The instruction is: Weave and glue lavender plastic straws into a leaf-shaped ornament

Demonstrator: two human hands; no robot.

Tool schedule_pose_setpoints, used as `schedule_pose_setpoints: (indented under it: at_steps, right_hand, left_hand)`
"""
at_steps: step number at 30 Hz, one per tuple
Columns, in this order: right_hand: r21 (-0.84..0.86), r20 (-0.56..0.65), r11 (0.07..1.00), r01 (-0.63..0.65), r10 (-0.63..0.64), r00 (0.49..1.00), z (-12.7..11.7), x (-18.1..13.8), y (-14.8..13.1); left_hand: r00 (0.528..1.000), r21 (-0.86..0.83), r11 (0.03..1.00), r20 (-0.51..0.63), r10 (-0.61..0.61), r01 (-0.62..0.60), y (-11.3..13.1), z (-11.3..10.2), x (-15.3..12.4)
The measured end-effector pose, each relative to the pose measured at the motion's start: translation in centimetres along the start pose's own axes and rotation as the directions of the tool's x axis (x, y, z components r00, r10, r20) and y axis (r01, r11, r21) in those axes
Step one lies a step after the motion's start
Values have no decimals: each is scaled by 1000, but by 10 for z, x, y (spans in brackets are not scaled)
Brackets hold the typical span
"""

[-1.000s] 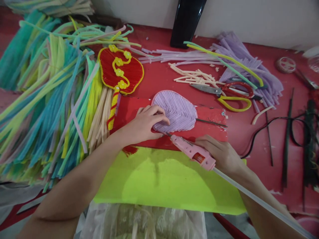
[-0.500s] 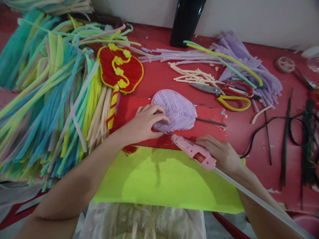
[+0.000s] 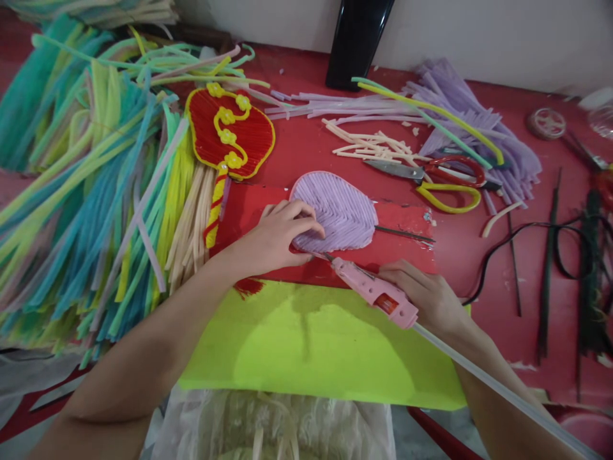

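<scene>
A lilac fan-shaped piece made of rows of fuzzy pipe cleaners lies flat, with thin dark wires sticking out at its right. My left hand grips its lower left edge with curled fingers; the fingers hide part of that edge. In my right hand is a pink hot glue gun, its metal tip close to my left thumb. A thin lilac end shows between thumb and tip, and what it joins is hidden. A long clear glue stick runs out of the gun's back.
A finished red fan with yellow trim lies behind my left hand. Bundles of coloured pipe cleaners heap at left, lilac ones at back right. Scissors lie right of the lilac piece. A lime-green sheet covers the front.
The glue gun's tip has shifted very slightly to the right, away from my left thumb. My left hand and the lilac piece stay almost still.
</scene>
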State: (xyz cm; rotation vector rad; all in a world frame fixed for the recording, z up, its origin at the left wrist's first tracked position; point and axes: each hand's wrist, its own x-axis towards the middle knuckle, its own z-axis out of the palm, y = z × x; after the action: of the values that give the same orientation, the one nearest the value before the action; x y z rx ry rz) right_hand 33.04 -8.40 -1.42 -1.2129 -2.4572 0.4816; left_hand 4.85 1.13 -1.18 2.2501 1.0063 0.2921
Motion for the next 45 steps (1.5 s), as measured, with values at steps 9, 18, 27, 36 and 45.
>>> schedule_pose_setpoints:
  at_steps: [9,18,27,36,45]
  right_hand:
    - [-23,-11,1000,8,-8,1000,-1,1,-2]
    - [-53,-1,999,-8,8,1000,-4,-2,-2]
    - [-71,-33,997,1,-4,999,-2,-7,0]
    - [-88,-43,996,5,-9,999,-5,-6,-2]
    - [-81,-53,996,-20,16,998,-6,-9,-1]
  left_hand:
    - [1000,4,1000,4,-9,9,1,-1,1]
    - [1000,22,1000,6,7,-8,-1,0,-1]
    - [996,89,992,9,84,-84,0,1,-2]
    - [997,108,991,4,82,-82,0,1,-2]
    - [997,100,992,5,79,-79,1,1,-2]
